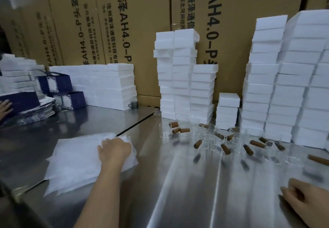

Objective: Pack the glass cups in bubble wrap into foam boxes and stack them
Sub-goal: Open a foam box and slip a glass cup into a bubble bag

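Your left hand [114,149] lies on the stack of bubble wrap sheets [80,161] at near left. Its fingers are curled into the top sheet by the far right corner, where the wrap bunches up around them. Your right hand [302,199] rests on the steel surface [178,183] at the near right edge, fingers loosely curled and holding nothing.

The glass cups [219,138] stand in a loose cluster in the middle of the surface, beyond and between your two hands and well apart from both. There are roughly ten, but clear glass and blur make an exact count impossible. About ten brown wooden cylinders [225,148] lie scattered among them.

White foam boxes stand along the far side in four groups:
- a low, wide block [106,85] at left
- a tall group of three columns [176,74] in the middle
- a short stack of four [227,110] just right of that
- tall columns [284,78] at far right

Another foam pile [16,74] sits at the far left edge.

Three navy gift boxes [55,83] sit at left, and another person's hand [5,106] touches the nearest one. Printed cardboard cartons [146,23] form the back wall.
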A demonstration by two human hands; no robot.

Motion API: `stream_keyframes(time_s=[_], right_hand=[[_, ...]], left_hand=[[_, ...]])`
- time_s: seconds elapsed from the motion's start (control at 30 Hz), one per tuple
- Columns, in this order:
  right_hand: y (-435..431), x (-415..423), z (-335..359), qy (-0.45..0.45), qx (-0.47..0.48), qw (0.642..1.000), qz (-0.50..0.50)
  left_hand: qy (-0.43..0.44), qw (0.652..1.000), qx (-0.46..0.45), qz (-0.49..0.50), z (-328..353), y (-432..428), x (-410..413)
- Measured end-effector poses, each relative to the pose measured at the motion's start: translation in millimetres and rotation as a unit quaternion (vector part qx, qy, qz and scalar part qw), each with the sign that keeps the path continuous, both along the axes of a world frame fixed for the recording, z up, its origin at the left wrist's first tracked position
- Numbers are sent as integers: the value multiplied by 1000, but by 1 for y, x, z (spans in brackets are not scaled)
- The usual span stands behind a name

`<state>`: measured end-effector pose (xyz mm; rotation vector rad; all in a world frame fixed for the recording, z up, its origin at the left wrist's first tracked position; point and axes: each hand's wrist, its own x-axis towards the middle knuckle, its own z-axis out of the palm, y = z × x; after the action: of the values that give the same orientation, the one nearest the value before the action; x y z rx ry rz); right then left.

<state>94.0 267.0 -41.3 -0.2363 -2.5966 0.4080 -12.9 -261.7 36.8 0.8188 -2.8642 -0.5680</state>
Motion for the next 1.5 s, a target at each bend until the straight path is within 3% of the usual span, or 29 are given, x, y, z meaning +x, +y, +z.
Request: stream_keyframes(time_s=[0.13,0.23,0.3,0.4,0.47,0.57,0.7,0.83,1.03,1.1,1.27,1.37,1.5], right_hand=[[-3,3,4,-17,-11,1000,18],[-5,6,8,-19,-25,999,21],[-6,7,11,-18,-29,999,29],[-8,10,14,-16,-29,999,40],[-9,13,15,-13,-30,999,41],[-9,16,17,-11,-33,998,46],[-10,18,17,-12,-40,998,55],[-7,18,15,-20,-59,996,59],[-8,19,14,-3,-57,996,62],[-8,21,15,-9,-67,996,63],[-9,21,17,-17,-92,994,59],[-7,21,19,-8,-138,989,61],[-9,24,20,0,-187,980,75]], left_hand=[[49,999,-1,13,10,8,2],[173,985,-6,-8,26,26,6],[294,954,-15,-52,34,45,12],[422,883,-5,-204,40,83,25],[404,854,26,-327,44,110,38],[302,804,22,-512,44,147,64],[118,776,-6,-620,30,174,85],[106,771,43,-626,19,186,80],[-18,745,-85,-661,-11,193,71],[9,765,-96,-636,-9,194,71],[110,808,-225,-533,2,193,76],[170,812,-160,-535,5,191,76],[65,761,-34,-645,-6,197,77]])
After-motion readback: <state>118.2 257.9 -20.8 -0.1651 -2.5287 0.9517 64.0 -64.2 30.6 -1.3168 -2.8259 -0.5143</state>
